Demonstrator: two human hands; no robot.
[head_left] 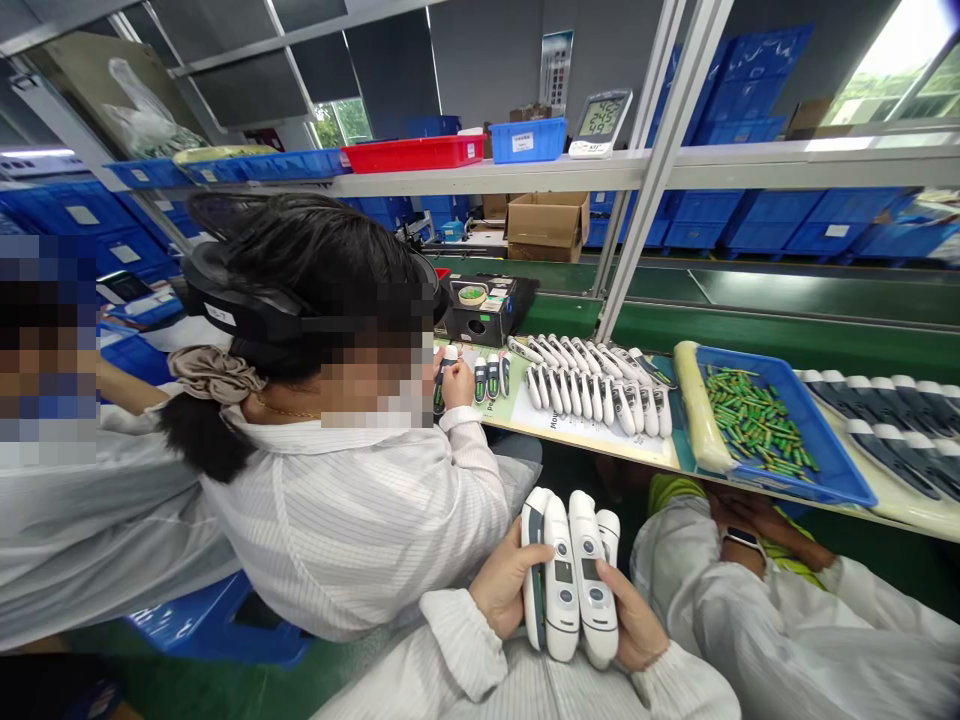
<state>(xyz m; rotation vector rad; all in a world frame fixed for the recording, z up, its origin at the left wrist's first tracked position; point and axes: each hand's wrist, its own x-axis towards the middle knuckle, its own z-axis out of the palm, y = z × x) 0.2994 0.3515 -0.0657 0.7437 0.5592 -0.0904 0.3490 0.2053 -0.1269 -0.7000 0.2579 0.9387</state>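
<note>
Bare hands [510,590]; white, seemingly finely striped sleeves [450,650] with ribbed cuffs.

Light is bright and even, coming from overhead. A window [896,55] at top right is blown out white, and a second window [341,120] glows behind. Shadow lies under the table [585,440]. Straight shelf posts bow toward the edges. Faces are pixelated; the centre is sharp.

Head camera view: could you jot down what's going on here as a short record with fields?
Left hand: grips the left side of a bundle of white thermometers
Right hand: cups the bundle's right side
Bundle: about four units, upright, displays facing the camera
Bench: rows of more thermometers lying on it
Blue tray: holds green batteries
Co-worker: seated on the left, white coat, headset
Shelf: blue and red bins, digital clock
</note>
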